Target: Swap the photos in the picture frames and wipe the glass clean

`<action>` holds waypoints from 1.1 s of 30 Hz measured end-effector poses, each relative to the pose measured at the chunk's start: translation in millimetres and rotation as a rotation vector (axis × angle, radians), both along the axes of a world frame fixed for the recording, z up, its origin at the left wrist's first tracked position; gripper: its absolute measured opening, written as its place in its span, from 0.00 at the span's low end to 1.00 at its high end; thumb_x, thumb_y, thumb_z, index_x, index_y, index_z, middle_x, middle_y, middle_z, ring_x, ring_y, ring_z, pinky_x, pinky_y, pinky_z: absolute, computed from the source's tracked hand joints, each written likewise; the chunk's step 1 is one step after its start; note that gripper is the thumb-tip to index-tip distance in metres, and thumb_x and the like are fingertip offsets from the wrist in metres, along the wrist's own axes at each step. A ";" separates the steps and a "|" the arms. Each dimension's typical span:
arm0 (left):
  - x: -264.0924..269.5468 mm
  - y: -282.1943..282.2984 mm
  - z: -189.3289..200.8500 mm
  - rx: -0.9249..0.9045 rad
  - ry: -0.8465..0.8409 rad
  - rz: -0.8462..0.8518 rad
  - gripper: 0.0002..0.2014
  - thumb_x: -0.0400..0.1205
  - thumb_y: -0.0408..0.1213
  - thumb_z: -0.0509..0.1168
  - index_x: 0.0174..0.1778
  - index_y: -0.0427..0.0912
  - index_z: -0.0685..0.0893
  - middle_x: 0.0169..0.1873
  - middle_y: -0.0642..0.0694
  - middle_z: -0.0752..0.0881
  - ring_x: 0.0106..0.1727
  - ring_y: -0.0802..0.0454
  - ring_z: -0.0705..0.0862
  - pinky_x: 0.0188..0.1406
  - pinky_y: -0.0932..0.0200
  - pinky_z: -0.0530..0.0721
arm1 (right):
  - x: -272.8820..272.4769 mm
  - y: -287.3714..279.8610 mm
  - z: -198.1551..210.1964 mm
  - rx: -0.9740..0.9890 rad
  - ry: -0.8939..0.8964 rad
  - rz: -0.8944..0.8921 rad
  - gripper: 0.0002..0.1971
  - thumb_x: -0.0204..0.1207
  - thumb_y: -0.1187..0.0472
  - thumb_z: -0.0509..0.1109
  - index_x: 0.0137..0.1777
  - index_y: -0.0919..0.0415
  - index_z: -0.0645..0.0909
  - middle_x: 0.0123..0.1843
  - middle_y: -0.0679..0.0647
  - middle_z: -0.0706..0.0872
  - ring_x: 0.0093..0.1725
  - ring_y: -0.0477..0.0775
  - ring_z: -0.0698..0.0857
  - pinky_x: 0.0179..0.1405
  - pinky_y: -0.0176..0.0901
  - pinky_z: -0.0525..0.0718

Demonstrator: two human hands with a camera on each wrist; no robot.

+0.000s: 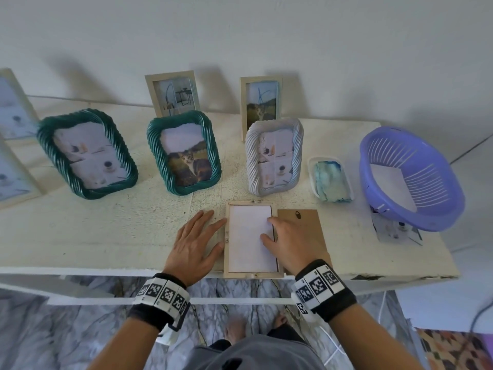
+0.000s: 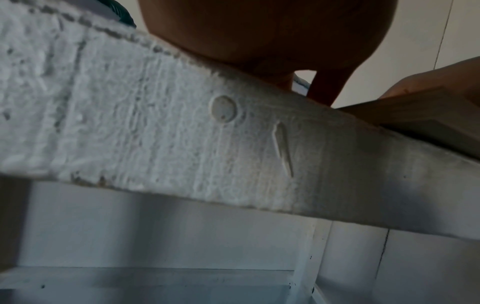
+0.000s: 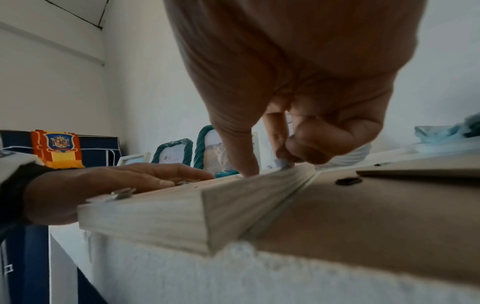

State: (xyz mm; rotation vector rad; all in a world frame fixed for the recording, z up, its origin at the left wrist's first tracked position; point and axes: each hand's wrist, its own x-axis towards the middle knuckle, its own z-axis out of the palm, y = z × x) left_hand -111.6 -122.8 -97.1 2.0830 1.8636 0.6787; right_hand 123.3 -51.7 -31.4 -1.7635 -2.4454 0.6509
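A light wooden frame (image 1: 227, 236) lies face down at the table's front edge, with the white back of a photo (image 1: 248, 244) showing inside it. Its brown backing board (image 1: 304, 225) lies just to the right. My left hand (image 1: 197, 241) rests flat on the table, fingers straight, fingertips against the frame's left side. My right hand (image 1: 274, 232) is at the frame's right side: the thumb presses on the photo and the curled fingers pinch its right edge. In the right wrist view those fingertips (image 3: 284, 161) sit on the frame (image 3: 182, 209) rim beside the backing board (image 3: 363, 216).
Two teal frames (image 1: 88, 153) (image 1: 184, 153) and a white frame (image 1: 274, 156) stand behind; two wooden frames (image 1: 173, 93) (image 1: 261, 102) lean on the wall. A cloth (image 1: 330, 180) in a white tray, a purple basket (image 1: 410, 177) and a loose photo (image 1: 394, 232) are at the right.
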 end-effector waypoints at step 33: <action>0.8 0.2 0.4 0.001 -0.040 0.036 0.29 0.81 0.61 0.55 0.78 0.57 0.72 0.81 0.49 0.69 0.85 0.50 0.60 0.80 0.41 0.64 | 48.6 -11.4 20.2 0.117 0.226 -0.222 0.18 0.69 0.47 0.78 0.50 0.57 0.79 0.62 0.53 0.69 0.60 0.55 0.70 0.53 0.41 0.71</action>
